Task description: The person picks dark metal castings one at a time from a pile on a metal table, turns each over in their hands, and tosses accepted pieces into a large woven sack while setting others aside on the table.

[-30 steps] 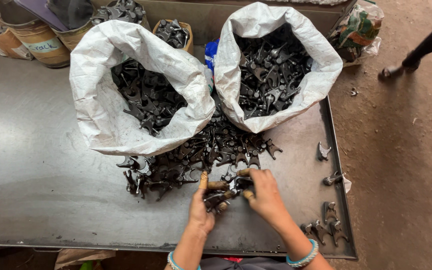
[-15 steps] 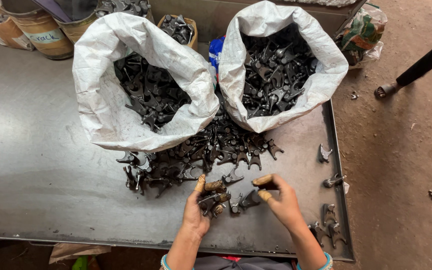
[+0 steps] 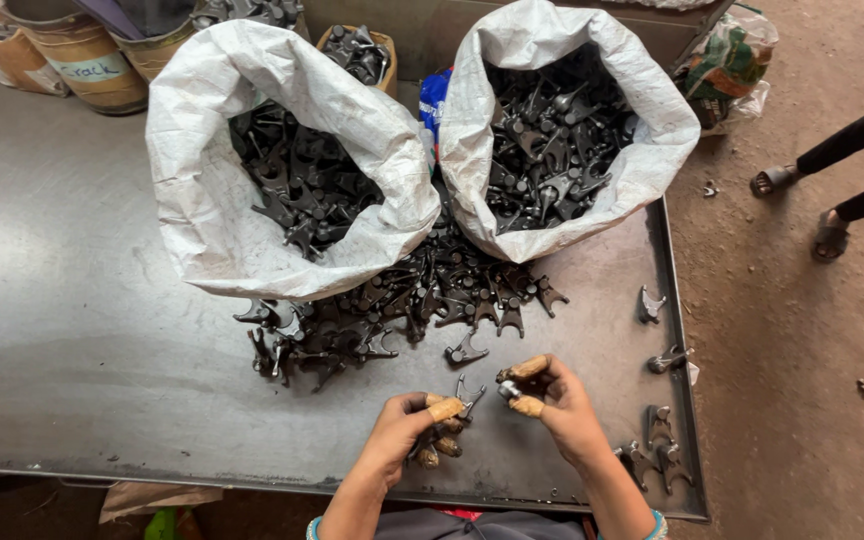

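Observation:
My left hand (image 3: 414,428) grips a dark forked metal part (image 3: 464,398) near the front edge of the steel table (image 3: 82,340); its fingertips wear tan wraps. My right hand (image 3: 552,398), with the same wraps, pinches a small dark piece (image 3: 506,389) between thumb and forefinger, just right of the left hand. A loose heap of black forked parts (image 3: 392,310) lies on the table just beyond both hands. One single part (image 3: 466,350) lies apart, closest to my hands.
Two open white sacks (image 3: 212,220) (image 3: 652,150) full of the same parts stand behind the heap. Several parts (image 3: 658,440) lie along the table's right rim. Buckets (image 3: 82,60) sit at the back left. Another person's feet (image 3: 802,210) stand on the dirt floor at the right.
My hands have drawn apart: the right one moved off to the right with a small piece, while the left keeps hold of the forked part. The camera view shifted slightly.

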